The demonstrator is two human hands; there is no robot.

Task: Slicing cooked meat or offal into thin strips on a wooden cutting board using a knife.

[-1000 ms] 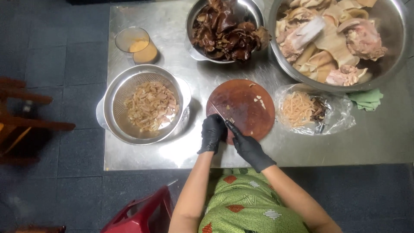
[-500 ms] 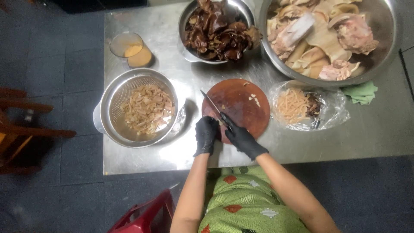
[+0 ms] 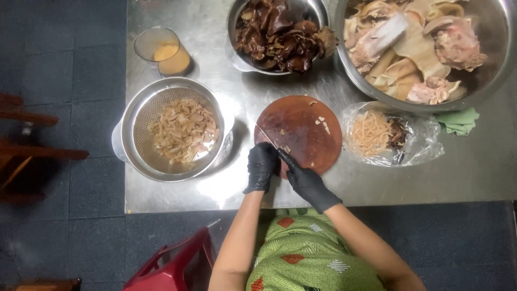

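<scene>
hands have slid to the near-left edge of the board (image 3: 299,132), blade now lower. right hand (image 3: 308,183) grips the knife (image 3: 271,141), tip angled up-left; left hand (image 3: 262,166) is curled on the board edge beside it, steadying. 1 colander (image 3: 175,129) sits just left, within reach for scraps.

Board (image 3: 301,132) centre: bare wood, scraps at 1 o'clock.
9 o'clock: colander (image 3: 175,129) close beside.
12 o'clock: dark-food bowl (image 3: 280,35) blocks.
3 o'clock: plastic bag (image 3: 390,134) touching.
6 o'clock: gloved hands (image 3: 285,170), knife (image 3: 272,143).
</scene>
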